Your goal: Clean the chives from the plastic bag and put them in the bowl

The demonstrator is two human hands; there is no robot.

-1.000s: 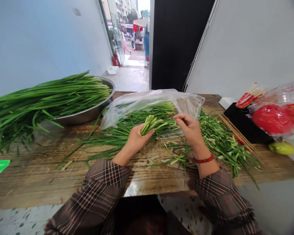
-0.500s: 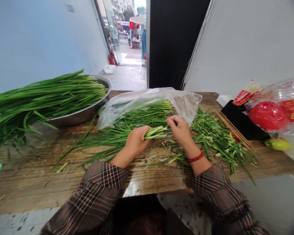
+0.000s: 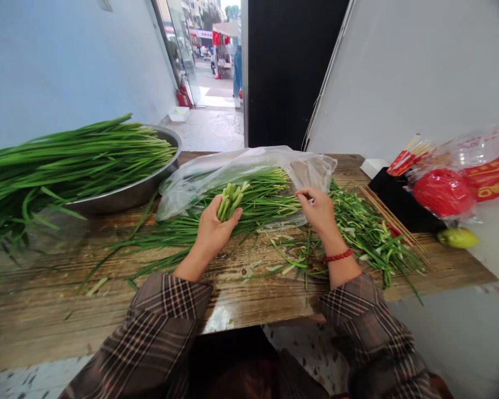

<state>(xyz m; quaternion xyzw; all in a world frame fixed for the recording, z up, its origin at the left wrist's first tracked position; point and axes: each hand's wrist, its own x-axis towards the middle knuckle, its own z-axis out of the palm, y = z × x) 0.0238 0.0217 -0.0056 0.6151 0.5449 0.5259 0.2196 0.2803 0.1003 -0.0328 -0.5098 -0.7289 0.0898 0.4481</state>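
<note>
A small bunch of green stalks [image 3: 232, 199] is wrapped in my left hand [image 3: 214, 230], its pale cut ends pointing up and away from me. To the right, my right hand [image 3: 319, 213] has its thumb and forefinger pinched together at the stem ends of a loose pile of long green stalks [image 3: 261, 194]. Whatever sits between those fingertips is too small to make out. A clear plastic bag [image 3: 216, 166] partly covers the pile. Beside my right wrist lies a heap of leafy trimmings [image 3: 370, 238].
A steel bowl [image 3: 141, 191] overflowing with long green stalks stands at the left. On the right are a black box [image 3: 407, 202] with chopsticks, a red plastic-wrapped bundle [image 3: 444, 193], a yellow-green fruit [image 3: 457, 238] and thin sticks. The wooden table's [image 3: 249, 310] near edge is close to me.
My left hand has moved left and upward, tilting the bunch so its ends point up. My right hand has shifted slightly right, beside the pile's stem ends. The camera view has turned slightly.
</note>
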